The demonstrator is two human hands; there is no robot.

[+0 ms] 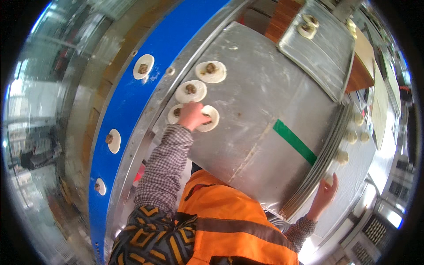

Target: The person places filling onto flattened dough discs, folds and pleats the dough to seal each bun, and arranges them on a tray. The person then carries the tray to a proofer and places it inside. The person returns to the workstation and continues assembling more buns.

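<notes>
Several flat white dough rounds with brown filling lie in a group on the metal tabletop (pixel 245 101). My left hand (pixel 193 115) reaches over the nearest ones, its fingers bunched on the right-hand dough round (pixel 213 115). A second dough round (pixel 173 117) is partly covered by this hand. Just beyond are two more filled dough rounds, one nearer (pixel 199 90) and one farther (pixel 220 73). Off to the right, my right hand (pixel 324 198) has its thumb and finger curled around a small pale dough ball (pixel 329 178) at a tray (pixel 349 172), partly hidden by the fingers.
On the left runs a blue conveyor belt (pixel 121 101) carrying filled dough rounds, with a metal rail along it. Stacked trays (pixel 316 170) edge the table's right side, below more dough balls (pixel 351 137). A metal tray (pixel 324 57) with dough pieces stands far right. Green tape (pixel 295 142) marks the tabletop.
</notes>
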